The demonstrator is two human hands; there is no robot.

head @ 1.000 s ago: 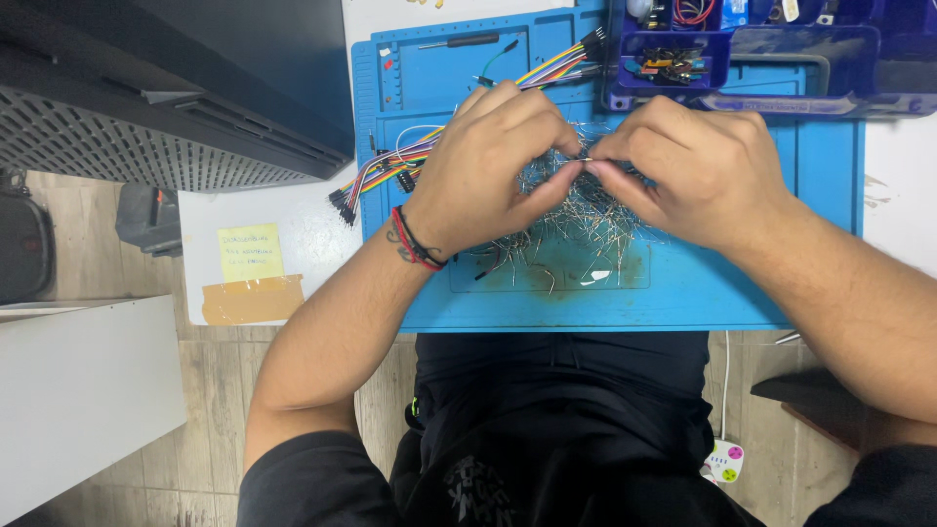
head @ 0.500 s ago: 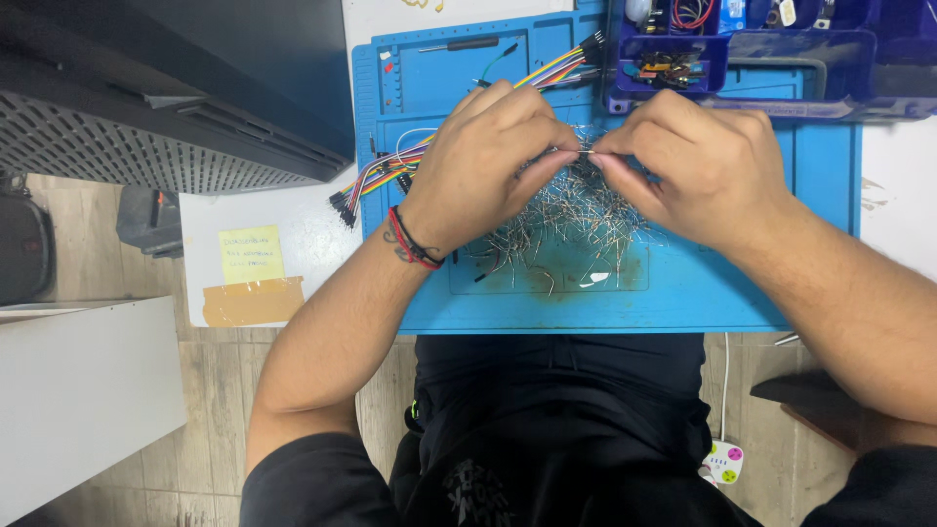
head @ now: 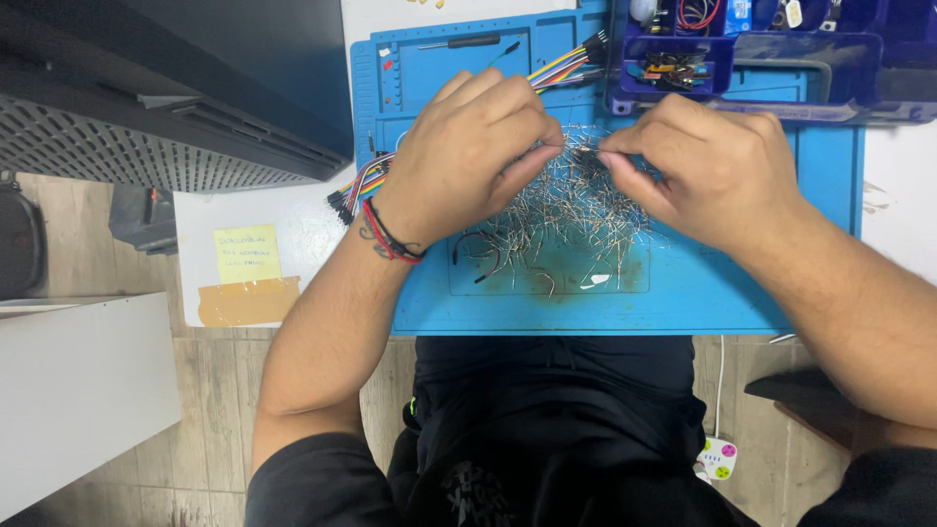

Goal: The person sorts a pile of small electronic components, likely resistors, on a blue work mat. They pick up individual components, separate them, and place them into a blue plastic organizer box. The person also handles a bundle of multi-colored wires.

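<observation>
A small thin wire piece (head: 583,153) is pinched between both hands, just above the pile of loose metal leads (head: 571,210) at the middle of the blue work mat (head: 683,293). The L hand (head: 468,156) is curled nearly closed, thumb & forefinger tip pressed on the wire's near end; the R hand (head: 708,166) is likewise closed to a fingertip pinch on the other end. Exact grip on the wire can't be fully made out, too small.

Handling, as judged: the piece is v. light, thin, springy, easily bent & easily dropped; it's best held at both ends w/ fingertips, not mid-span. The pile is tangly & prickly.

Nearby: ribbon of coloured jumper wires (head: 376,176) under the L wrist, a dark-blue parts tray (head: 781,59) at top R, a yellow sticky note (head: 246,254) on the white surface to the L.
</observation>
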